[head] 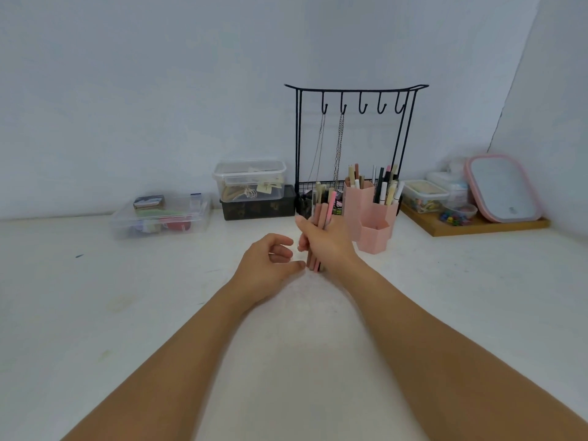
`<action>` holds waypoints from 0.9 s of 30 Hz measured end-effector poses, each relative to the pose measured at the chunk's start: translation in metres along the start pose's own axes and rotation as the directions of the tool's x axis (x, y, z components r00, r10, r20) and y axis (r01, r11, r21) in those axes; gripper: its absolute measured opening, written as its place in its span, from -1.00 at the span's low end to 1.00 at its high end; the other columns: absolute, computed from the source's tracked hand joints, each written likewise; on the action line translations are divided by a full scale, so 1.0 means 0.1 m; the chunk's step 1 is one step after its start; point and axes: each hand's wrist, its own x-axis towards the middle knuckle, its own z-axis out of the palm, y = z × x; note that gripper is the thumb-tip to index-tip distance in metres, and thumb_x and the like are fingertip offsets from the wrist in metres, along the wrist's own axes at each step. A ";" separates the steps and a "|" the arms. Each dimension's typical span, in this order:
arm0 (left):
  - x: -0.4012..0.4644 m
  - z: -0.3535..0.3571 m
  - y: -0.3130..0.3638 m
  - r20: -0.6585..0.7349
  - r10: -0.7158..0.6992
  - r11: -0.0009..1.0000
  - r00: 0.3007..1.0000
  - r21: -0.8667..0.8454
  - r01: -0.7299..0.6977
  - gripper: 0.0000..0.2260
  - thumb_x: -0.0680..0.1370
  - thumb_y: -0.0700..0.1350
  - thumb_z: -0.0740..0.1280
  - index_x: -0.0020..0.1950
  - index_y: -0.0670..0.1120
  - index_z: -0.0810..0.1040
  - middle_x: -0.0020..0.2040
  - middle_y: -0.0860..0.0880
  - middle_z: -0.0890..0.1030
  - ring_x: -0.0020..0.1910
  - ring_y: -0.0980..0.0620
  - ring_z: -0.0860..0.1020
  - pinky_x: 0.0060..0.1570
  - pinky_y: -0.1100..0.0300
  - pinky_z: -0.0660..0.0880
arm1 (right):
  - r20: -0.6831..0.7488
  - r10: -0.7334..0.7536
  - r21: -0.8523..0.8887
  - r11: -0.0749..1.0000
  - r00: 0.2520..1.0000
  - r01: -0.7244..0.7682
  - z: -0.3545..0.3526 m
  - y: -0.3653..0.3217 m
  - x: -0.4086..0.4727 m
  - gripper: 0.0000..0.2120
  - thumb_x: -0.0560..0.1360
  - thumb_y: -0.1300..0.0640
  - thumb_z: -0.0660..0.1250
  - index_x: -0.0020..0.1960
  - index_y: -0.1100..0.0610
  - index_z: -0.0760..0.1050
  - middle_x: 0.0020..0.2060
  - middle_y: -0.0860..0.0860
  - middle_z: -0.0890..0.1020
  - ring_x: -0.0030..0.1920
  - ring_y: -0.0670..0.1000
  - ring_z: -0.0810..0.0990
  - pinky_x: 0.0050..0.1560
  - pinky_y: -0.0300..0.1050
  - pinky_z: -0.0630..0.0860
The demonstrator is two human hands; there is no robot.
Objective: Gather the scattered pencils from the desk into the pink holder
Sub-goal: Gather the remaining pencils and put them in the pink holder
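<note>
My right hand (327,241) grips a bundle of several pink and brown pencils (324,211), held upright with their lower ends touching the white desk (159,313). Just left of it, my left hand (267,262) hovers with fingers loosely curled and holds nothing. The pink holder (372,214), made of hexagonal tubes, stands just right of the bundle. Its two taller tubes hold several pencils and pens; the short front tube looks empty.
A black wire rack (353,100) with hooks and chains stands behind the holder. Clear plastic boxes (249,181) sit at the back left and centre. A wooden tray (471,226) with small containers and a pink-rimmed lid is at the right.
</note>
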 end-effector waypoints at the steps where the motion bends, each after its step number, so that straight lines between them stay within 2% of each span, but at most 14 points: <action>1: 0.00 0.01 -0.01 0.008 0.015 1.000 1.000 0.016 -0.015 -0.65 0.44 -0.09 0.57 0.18 0.01 0.57 0.02 -0.03 0.64 0.00 0.01 0.63 -0.02 0.20 0.56 | 0.020 -0.007 0.006 1.000 1.000 0.006 -0.01 0.04 0.00 -0.68 0.57 0.04 0.38 -0.32 0.15 0.56 -0.44 0.07 0.63 -0.39 0.03 0.64 -0.16 -0.05 0.62; 4: 0.00 0.02 -0.01 0.014 0.035 0.998 0.999 0.055 -0.035 -0.76 0.48 -0.11 0.53 0.12 0.00 0.61 -0.03 -0.03 0.67 -0.05 0.01 0.64 -0.01 0.19 0.59 | 0.029 -0.011 0.024 1.000 1.000 0.011 0.00 0.08 0.03 -0.70 0.57 0.04 0.37 -0.29 0.14 0.49 -0.43 0.09 0.55 -0.42 0.01 0.57 -0.31 -0.16 0.55; 6: 0.00 0.01 -0.01 0.003 0.017 0.999 1.000 0.032 -0.017 -0.82 0.50 -0.12 0.51 0.09 -0.02 0.63 -0.07 -0.04 0.68 -0.12 0.02 0.64 -0.01 0.15 0.60 | -0.053 -0.020 -0.011 1.000 0.998 0.020 -0.04 0.06 0.09 -0.70 0.58 0.01 0.35 -0.26 0.13 0.43 -0.43 0.07 0.48 -0.41 0.04 0.51 -0.38 -0.10 0.56; 8: 0.00 0.01 -0.01 -0.004 0.006 1.000 1.000 -0.007 -0.007 -0.87 0.52 -0.12 0.49 0.05 -0.03 0.64 -0.11 -0.04 0.67 -0.19 0.04 0.61 -0.04 0.14 0.59 | -0.208 -0.116 -0.212 0.975 0.971 0.070 -0.17 0.05 0.19 -0.68 0.59 -0.02 0.32 -0.25 0.13 0.39 -0.45 0.00 0.41 -0.41 0.03 0.45 -0.42 0.00 0.49; 10: 0.01 0.01 -0.02 -0.006 0.002 0.999 1.000 -0.038 -0.002 -0.89 0.53 -0.12 0.49 0.04 -0.04 0.65 -0.13 -0.03 0.66 -0.22 0.04 0.59 -0.11 0.18 0.58 | -0.298 -0.236 -0.481 0.874 0.925 0.068 -0.37 0.02 0.28 -0.72 0.60 -0.02 0.29 -0.20 0.13 0.45 -0.43 -0.03 0.44 -0.38 0.03 0.48 -0.42 -0.14 0.34; 11: 0.01 0.01 -0.02 -0.007 0.000 0.999 1.000 -0.049 0.000 -0.89 0.53 -0.13 0.48 0.04 -0.05 0.65 -0.14 -0.04 0.65 -0.23 0.04 0.59 -0.13 0.20 0.58 | -0.330 -0.262 -0.572 0.819 0.907 0.029 -0.47 0.02 0.31 -0.73 0.59 -0.04 0.29 -0.16 0.13 0.50 -0.39 -0.02 0.50 -0.35 0.06 0.52 -0.40 -0.18 0.33; 14: 0.01 0.01 -0.02 -0.013 -0.004 0.997 1.000 -0.082 0.003 -0.90 0.53 -0.13 0.48 0.04 -0.05 0.65 -0.14 -0.06 0.65 -0.24 0.03 0.59 -0.10 0.11 0.60 | -0.385 -0.173 -0.653 0.745 0.906 -0.135 -0.61 0.11 0.34 -0.64 0.57 -0.15 0.25 -0.07 0.15 0.55 -0.27 0.04 0.59 -0.31 0.11 0.57 -0.33 -0.16 0.41; 16: 0.02 0.01 -0.01 -0.029 -0.015 0.994 0.999 -0.104 0.012 -0.90 0.54 -0.14 0.48 0.04 -0.07 0.65 -0.13 -0.10 0.64 -0.26 0.02 0.59 -0.09 0.04 0.62 | -0.324 -0.076 -0.643 0.749 0.943 -0.160 -0.59 0.21 0.35 -0.67 0.56 -0.12 0.28 -0.01 0.16 0.53 -0.29 0.00 0.54 -0.35 0.03 0.51 -0.41 -0.20 0.35; 18: 0.02 0.01 0.00 -0.051 -0.026 0.990 0.998 -0.136 0.019 -0.91 0.54 -0.16 0.48 0.03 -0.10 0.65 -0.13 -0.12 0.63 -0.26 0.02 0.57 -0.18 0.11 0.62 | -0.251 -0.072 -0.630 0.769 0.965 -0.107 -0.52 0.26 0.34 -0.73 0.55 -0.05 0.32 0.04 0.17 0.54 -0.30 -0.02 0.50 -0.37 -0.04 0.46 -0.47 -0.23 0.26; 21: 0.02 0.01 0.02 -0.080 -0.025 0.990 0.997 -0.138 0.014 -0.90 0.54 -0.17 0.47 0.04 -0.10 0.65 -0.11 -0.13 0.62 -0.25 0.03 0.56 -0.27 0.22 0.61 | -0.150 -0.105 -0.638 0.770 0.983 -0.015 -0.36 0.19 0.26 -0.79 0.56 0.02 0.31 0.04 0.16 0.55 -0.30 -0.03 0.50 -0.37 -0.08 0.45 -0.47 -0.25 0.26; 24: 0.04 -0.01 0.02 -0.118 -0.032 0.995 0.992 -0.098 0.020 -0.83 0.54 -0.11 0.48 0.11 -0.01 0.62 -0.01 -0.05 0.65 -0.17 0.02 0.62 -0.11 0.03 0.67 | -0.039 -0.127 -0.644 0.761 0.991 0.073 -0.18 0.08 0.15 -0.82 0.55 0.04 0.31 -0.01 0.15 0.55 -0.30 -0.02 0.51 -0.36 -0.07 0.47 -0.45 -0.23 0.31; 27: 0.06 -0.03 -0.01 -0.163 -0.019 0.999 0.986 -0.041 0.012 -0.60 0.50 -0.02 0.52 0.30 0.06 0.52 0.15 0.04 0.58 0.04 0.00 0.62 0.09 -0.07 0.62 | 0.108 -0.104 -0.594 0.791 0.989 0.148 -0.07 -0.05 0.03 -0.84 0.54 0.09 0.30 -0.20 0.09 0.45 -0.37 -0.01 0.47 -0.38 -0.03 0.46 -0.43 -0.18 0.34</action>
